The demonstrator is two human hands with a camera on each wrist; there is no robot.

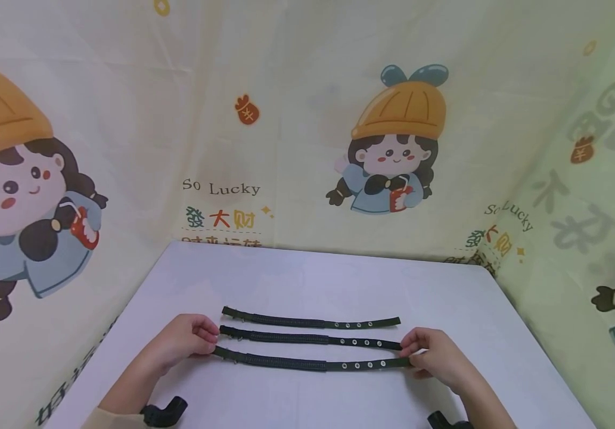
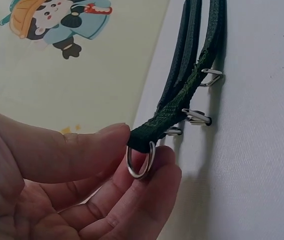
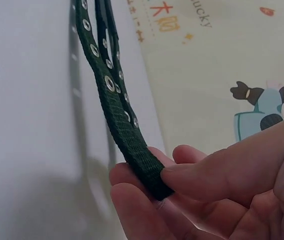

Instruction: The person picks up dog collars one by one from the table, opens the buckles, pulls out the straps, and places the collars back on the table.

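Note:
Three dark green webbing collars lie side by side across the white table. My left hand [image 1: 185, 341] pinches the left end of the nearest collar [image 1: 286, 361] between thumb and fingers. At its other end, my right hand [image 1: 438, 356] pinches the plain strap tip. This collar is lifted, with its shadow below. A metal D-ring [image 2: 140, 176] hangs at the left thumb, and a small buckle [image 2: 198, 118] sits further along. Metal eyelets [image 3: 109, 84] run along the right part. Behind it are the middle collar [image 1: 291, 338] and the far collar [image 1: 291, 322].
The white table [image 1: 307, 280] ends at a patterned cloth backdrop [image 1: 297, 149] that rises behind it and along both sides. Black curved pieces, one a left wrist mount [image 1: 165, 412], the other a right wrist mount [image 1: 444, 420], show below the hands.

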